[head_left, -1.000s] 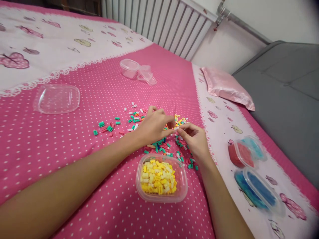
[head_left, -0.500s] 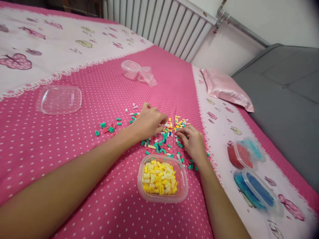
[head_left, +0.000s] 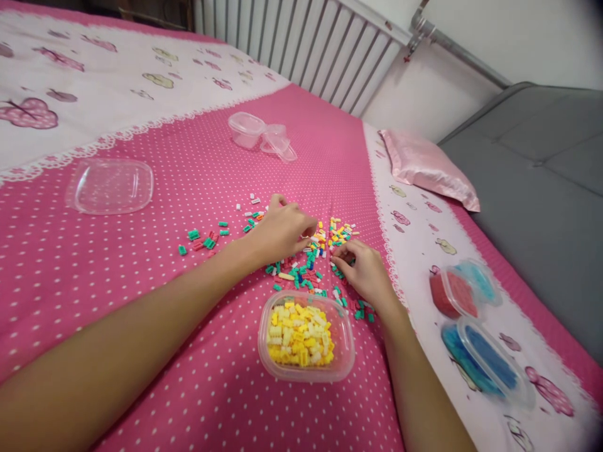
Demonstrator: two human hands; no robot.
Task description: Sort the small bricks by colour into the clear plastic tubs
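Small plastic building bricks [head_left: 306,274] in green, red, yellow, white and blue lie in a loose pile on the pink dotted bedspread. Over the pile's far left side is my left hand [head_left: 285,231], its fingers bent and the thumb apart from the index finger; I see no brick between them. My right hand [head_left: 366,269] is at the pile's right side, thumb and index fingertips drawn together low over the bricks. Whatever they pinch is too small to make out. Nearer to me stands a clear plastic container [head_left: 346,361] holding yellow and pale yellow bricks [head_left: 301,333].
A clear lid [head_left: 113,186] lies at the left, and clear empty containers [head_left: 247,130] sit farther back. To the right are a container of red pieces [head_left: 452,294] and one of blue pieces [head_left: 490,358]. A pink pillow [head_left: 428,169] rests by the grey headboard [head_left: 537,188].
My right hand has shifted slightly down and left, its thumb and index finger still close together. The left hand stays in nearly the same place over the pile.
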